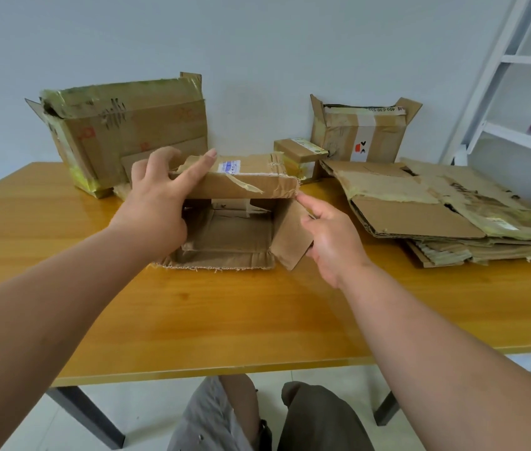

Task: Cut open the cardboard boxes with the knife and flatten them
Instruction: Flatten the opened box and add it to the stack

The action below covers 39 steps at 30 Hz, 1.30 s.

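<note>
An open cardboard box (238, 229) lies on its side in the middle of the wooden table (225, 320), its opening towards me and its flaps spread. My left hand (156, 196) grips the box's upper left corner, fingers over the top panel. My right hand (329, 236) holds the right side flap, with the index finger pointing at the top right corner. No knife is visible.
A large taped box (127, 131) stands at the back left. A small box (299, 154) and a medium open box (361, 131) stand at the back right. Flattened cardboard (446, 209) is stacked on the right. A white shelf (517, 92) rises at the far right.
</note>
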Tool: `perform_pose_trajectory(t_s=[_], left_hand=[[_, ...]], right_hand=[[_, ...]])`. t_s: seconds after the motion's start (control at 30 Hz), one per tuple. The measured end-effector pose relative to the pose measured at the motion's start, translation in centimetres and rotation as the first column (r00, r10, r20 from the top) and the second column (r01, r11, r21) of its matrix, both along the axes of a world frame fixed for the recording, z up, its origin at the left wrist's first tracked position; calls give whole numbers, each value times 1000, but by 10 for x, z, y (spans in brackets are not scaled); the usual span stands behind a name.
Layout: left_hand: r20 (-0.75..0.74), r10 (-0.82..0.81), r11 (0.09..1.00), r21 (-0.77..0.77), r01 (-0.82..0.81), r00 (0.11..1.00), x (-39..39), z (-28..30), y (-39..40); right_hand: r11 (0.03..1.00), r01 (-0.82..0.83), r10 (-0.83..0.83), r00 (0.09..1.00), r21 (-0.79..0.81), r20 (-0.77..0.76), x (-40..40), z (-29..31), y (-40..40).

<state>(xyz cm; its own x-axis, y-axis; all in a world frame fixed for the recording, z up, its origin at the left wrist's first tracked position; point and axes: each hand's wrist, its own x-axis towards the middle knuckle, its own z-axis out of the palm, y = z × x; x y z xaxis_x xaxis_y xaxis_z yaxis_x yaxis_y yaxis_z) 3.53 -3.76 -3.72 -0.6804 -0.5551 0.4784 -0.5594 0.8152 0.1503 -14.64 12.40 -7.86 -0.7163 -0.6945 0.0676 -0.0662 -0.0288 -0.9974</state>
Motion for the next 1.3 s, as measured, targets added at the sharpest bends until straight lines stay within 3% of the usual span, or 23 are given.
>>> perform_pose_trajectory(t_s=[0.07, 0.13, 0.2, 0.43, 0.6, 0.7, 0.8, 0.9, 1.03, 1.13, 1.3], left_hand=[[-66, -40, 996, 75, 45, 997, 6, 3, -6], [-233, 1, 963, 264, 62, 972, 9, 5, -11], [-304, 49, 919, 387, 76, 952, 10, 7, -14], [73, 15, 946, 322, -38, 997, 14, 14, -15], [338, -123, 961, 273, 28, 933, 17, 9, -11], [394, -175, 967, 242, 82, 902, 15, -1, -11], [415, -194, 965, 243, 97, 889, 9, -5, -5], [303, -208, 953, 275, 124, 930, 5, -15, -1], [152, 1, 919, 389, -61, 988, 21, -22, -18], [258, 62, 938, 316, -145, 964, 34, -24, -24], [501, 38, 999, 6, -47, 864, 40, -17, -24]], right_hand=[[999, 27, -26, 998, -16, 57, 0, 2, -1], [996, 74, -66, 983, -43, 172, 0, 3, -2], [993, 95, -74, 962, -66, 265, 1, 5, -3], [975, 84, 36, 857, -207, 514, 4, 7, 7], [956, 140, 77, 729, -259, 680, 1, 8, 23], [952, 174, 59, 701, -252, 711, 0, 9, 29], [969, 143, 39, 721, -203, 691, 2, 15, 32], [995, 96, -63, 830, -31, 554, 2, 17, 31], [980, 145, -182, 924, 134, 335, -3, 14, 29], [970, 168, -213, 933, 174, 288, -6, 13, 28], [963, 174, -229, 932, 206, 281, -5, 9, 21]])
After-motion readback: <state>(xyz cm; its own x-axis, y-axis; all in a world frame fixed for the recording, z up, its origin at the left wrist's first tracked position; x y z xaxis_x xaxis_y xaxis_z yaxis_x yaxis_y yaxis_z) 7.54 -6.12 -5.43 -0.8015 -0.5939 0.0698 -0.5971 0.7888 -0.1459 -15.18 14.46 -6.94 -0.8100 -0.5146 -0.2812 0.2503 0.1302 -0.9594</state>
